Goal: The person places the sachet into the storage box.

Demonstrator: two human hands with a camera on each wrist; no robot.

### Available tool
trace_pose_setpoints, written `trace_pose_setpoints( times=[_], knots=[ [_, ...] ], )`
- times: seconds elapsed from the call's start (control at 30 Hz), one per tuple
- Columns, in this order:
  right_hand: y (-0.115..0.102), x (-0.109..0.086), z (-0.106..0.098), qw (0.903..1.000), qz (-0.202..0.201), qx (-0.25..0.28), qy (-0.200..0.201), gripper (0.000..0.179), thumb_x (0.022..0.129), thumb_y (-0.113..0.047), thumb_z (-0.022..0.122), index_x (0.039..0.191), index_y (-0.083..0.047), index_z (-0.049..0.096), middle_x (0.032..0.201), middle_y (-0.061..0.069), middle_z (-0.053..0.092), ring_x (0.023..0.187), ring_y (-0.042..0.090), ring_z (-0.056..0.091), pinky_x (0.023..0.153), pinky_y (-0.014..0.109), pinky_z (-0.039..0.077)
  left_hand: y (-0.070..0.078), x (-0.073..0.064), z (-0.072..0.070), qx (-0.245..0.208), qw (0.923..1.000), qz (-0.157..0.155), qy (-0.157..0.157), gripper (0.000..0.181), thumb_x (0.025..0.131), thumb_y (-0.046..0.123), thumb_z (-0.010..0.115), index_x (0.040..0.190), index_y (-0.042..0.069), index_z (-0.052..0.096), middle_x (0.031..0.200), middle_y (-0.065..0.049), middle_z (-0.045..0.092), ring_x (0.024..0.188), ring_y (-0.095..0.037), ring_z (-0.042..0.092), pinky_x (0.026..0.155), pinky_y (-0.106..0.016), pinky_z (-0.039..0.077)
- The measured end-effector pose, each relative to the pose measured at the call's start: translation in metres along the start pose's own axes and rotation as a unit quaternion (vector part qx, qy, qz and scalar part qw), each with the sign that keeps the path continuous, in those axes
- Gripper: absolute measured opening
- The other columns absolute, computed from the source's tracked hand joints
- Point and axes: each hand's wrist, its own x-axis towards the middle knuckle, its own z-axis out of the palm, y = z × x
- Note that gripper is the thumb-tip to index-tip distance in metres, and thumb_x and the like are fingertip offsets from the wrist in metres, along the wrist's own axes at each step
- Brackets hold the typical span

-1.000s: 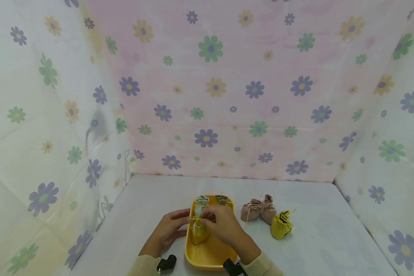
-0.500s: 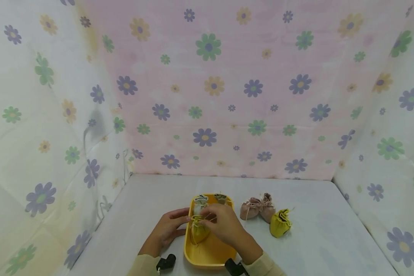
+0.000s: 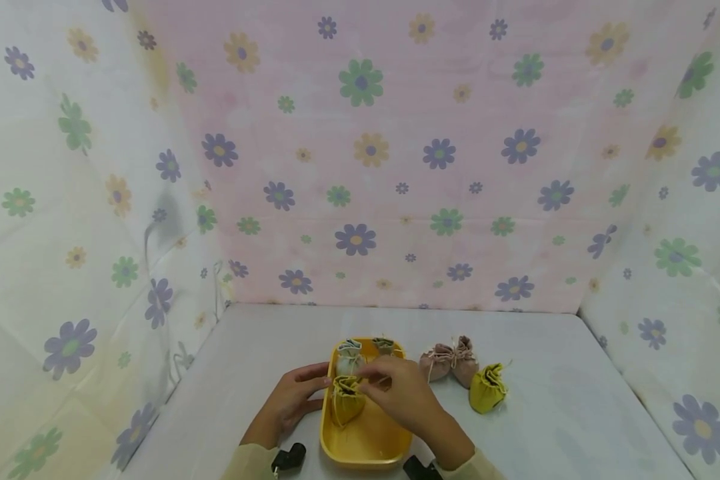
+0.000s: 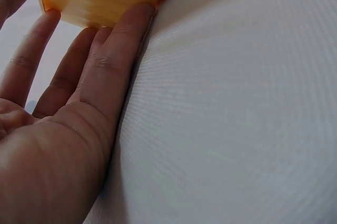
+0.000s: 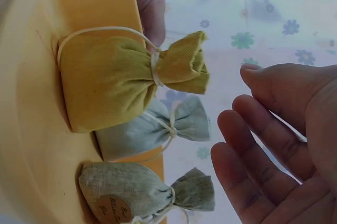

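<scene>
A mustard-yellow drawstring pouch [image 3: 348, 405] stands in the near left part of the yellow tray [image 3: 366, 461]. Behind it are a pale blue pouch [image 3: 349, 363] and a grey-green pouch [image 5: 118, 190], the latter partly hidden by a hand in the head view. My left hand [image 3: 292, 400] rests its fairly straight fingertips against the tray's left outer wall, as the left wrist view also shows. Over the tray, my right hand [image 3: 405, 395] holds nothing; in the right wrist view its fingers are loosely bent, apart from the yellow pouch's tied neck.
Right of the tray, two pinkish-brown pouches [image 3: 437, 364] lean together on the white table [image 3: 552, 413]. Another yellow pouch [image 3: 488, 392] stands just in front of them. Flower-printed cloth [image 3: 396, 167] encloses the back and sides.
My right hand has let go of the yellow pouch's neck and drawn away to the right. The left hand stays at the tray, and the pouch remains standing.
</scene>
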Motion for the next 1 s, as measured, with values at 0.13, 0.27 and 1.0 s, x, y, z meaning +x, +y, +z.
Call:
trace_pose_setpoints(
  times=[0.13, 0.27, 1.0],
  knots=[
    [0.001, -0.007, -0.008, 0.9998, -0.011, -0.006, 0.019, 0.021, 0.092, -0.020, 0.080, 0.112, -0.029, 0.077, 0.107, -0.015, 0.072, 0.089, 0.001, 0.066, 0.077, 0.023, 0.062, 0.001, 0.000, 0.001, 0.001, 1.0000, -0.003, 0.003, 0.072, 0.083, 0.033, 0.088, 0.145, 0.009, 0.060, 0.150, -0.016, 0.057, 0.122, -0.025, 0.066, 0.094, -0.044, 0.062],
    [0.004, -0.015, -0.017, 0.9977, -0.029, -0.022, 0.056, 0.028, 0.089, -0.019, 0.083, 0.111, -0.033, 0.075, 0.108, -0.011, 0.074, 0.090, 0.003, 0.068, 0.078, 0.025, 0.062, 0.001, 0.001, 0.001, 0.000, 1.0000, -0.004, -0.002, 0.071, 0.083, 0.033, 0.087, 0.145, 0.010, 0.060, 0.150, -0.015, 0.057, 0.123, -0.024, 0.065, 0.095, -0.044, 0.062],
    [0.044, -0.036, -0.085, 0.9659, -0.018, -0.174, 0.191, 0.031, 0.078, -0.026, 0.092, 0.105, -0.023, 0.077, 0.103, -0.008, 0.077, 0.093, 0.010, 0.072, 0.083, 0.033, 0.063, 0.000, 0.002, 0.000, 0.001, 1.0000, -0.005, 0.003, 0.073, 0.082, 0.033, 0.088, 0.145, 0.010, 0.060, 0.150, -0.015, 0.057, 0.121, -0.024, 0.066, 0.093, -0.044, 0.062]
  ],
)
